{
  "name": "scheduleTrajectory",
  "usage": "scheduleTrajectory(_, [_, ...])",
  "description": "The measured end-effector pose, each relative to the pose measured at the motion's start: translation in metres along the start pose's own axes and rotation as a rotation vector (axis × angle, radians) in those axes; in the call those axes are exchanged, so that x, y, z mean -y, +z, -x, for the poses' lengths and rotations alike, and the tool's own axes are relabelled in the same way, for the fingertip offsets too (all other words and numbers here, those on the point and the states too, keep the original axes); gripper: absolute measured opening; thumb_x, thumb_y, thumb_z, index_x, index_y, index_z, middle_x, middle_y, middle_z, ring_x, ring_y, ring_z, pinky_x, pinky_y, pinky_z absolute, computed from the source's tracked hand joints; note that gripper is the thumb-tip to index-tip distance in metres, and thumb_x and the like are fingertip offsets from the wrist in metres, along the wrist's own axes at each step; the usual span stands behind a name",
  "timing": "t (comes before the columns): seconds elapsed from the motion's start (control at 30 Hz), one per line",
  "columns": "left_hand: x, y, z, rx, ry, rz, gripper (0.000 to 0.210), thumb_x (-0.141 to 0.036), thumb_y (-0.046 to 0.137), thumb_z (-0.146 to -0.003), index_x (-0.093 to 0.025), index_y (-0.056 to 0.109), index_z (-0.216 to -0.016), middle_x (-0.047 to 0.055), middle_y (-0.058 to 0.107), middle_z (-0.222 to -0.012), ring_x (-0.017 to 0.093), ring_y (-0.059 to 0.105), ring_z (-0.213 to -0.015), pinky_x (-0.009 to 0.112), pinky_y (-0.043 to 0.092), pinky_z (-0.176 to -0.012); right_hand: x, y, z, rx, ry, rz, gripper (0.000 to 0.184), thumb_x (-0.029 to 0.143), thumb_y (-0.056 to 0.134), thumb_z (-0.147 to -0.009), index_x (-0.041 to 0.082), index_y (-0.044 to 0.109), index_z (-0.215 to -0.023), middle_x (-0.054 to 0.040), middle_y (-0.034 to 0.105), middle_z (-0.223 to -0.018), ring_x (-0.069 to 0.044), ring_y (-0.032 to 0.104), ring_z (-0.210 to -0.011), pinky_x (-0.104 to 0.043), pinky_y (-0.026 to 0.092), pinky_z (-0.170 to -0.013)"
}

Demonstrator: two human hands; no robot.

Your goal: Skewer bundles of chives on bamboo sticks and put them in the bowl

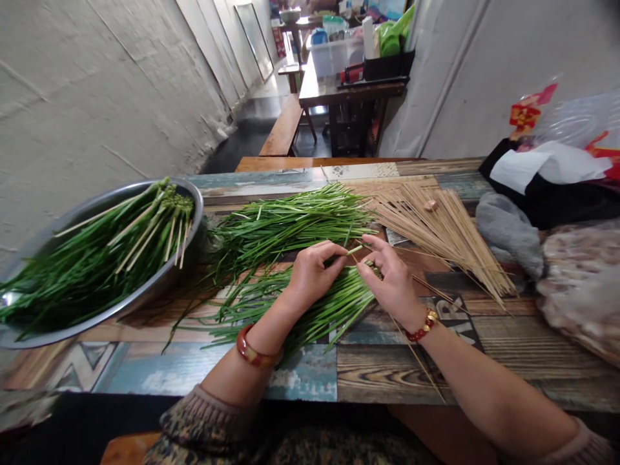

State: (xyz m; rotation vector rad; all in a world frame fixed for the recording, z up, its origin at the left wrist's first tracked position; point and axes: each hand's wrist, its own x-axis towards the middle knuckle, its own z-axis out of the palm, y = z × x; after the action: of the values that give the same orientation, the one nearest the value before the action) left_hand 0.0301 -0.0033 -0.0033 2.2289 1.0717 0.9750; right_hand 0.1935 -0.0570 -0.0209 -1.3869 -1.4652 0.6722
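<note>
My left hand (317, 271) pinches the pale end of a garlic chive stalk (355, 250) between thumb and fingers, above the table. Close beside it, my right hand (390, 278) grips a thin bamboo skewer (416, 356), its upper end at the chive and its long end slanting down toward the table's front edge. Whether the tip has pierced the stalk is too small to tell. Under my hands lies a bunch of green chives (290, 310). A second chive pile (290, 219) lies just behind it. To the right, many loose bamboo skewers (450, 239) are fanned out.
At left stands a metal basin (196, 223) of chives, some bunched on skewers (165, 226). A clear bag of pale food (581, 284), a grey crumpled bag (511, 232) and a black bag (527, 194) occupy the right side. Beyond are a bench (283, 126) and another table (322, 90).
</note>
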Motion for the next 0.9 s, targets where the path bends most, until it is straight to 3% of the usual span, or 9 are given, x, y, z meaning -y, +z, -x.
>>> scheduleTrajectory(0.2, [0.002, 0.002, 0.002, 0.001, 0.02, -0.002, 0.01, -0.015, 0.059, -0.083, -0.016, 0.069, -0.083, 0.002, 0.067, -0.075, 0.012, 0.06, -0.069, 0.023, 0.043, -0.066, 0.0, 0.001, 0.001, 0.018, -0.029, -0.011, 0.036, 0.02, 0.052, -0.084, 0.019, 0.058, -0.119, 0.0002, 0.062, -0.076, -0.014, 0.058, -0.068, -0.027, 0.045, -0.069])
scheduleTrajectory(0.73, [-0.006, -0.004, -0.001, 0.077, -0.038, 0.097, 0.015, -0.019, 0.056, -0.087, -0.015, 0.07, -0.083, 0.004, 0.068, -0.077, 0.012, 0.061, -0.071, 0.023, 0.044, -0.067, -0.006, 0.002, 0.002, 0.016, -0.014, -0.002, 0.027, 0.023, 0.055, -0.085, 0.02, 0.056, -0.111, 0.0, 0.063, -0.075, -0.015, 0.058, -0.067, -0.027, 0.045, -0.067])
scheduleTrajectory(0.9, [-0.009, -0.002, 0.0, 0.169, -0.025, 0.132, 0.017, -0.02, 0.055, -0.087, -0.014, 0.07, -0.082, 0.005, 0.067, -0.078, 0.013, 0.06, -0.073, 0.024, 0.043, -0.068, -0.008, 0.005, 0.001, -0.044, -0.018, -0.014, 0.014, 0.027, 0.056, -0.084, 0.021, 0.056, -0.097, -0.0038, 0.066, -0.084, -0.018, 0.063, -0.077, -0.031, 0.048, -0.072])
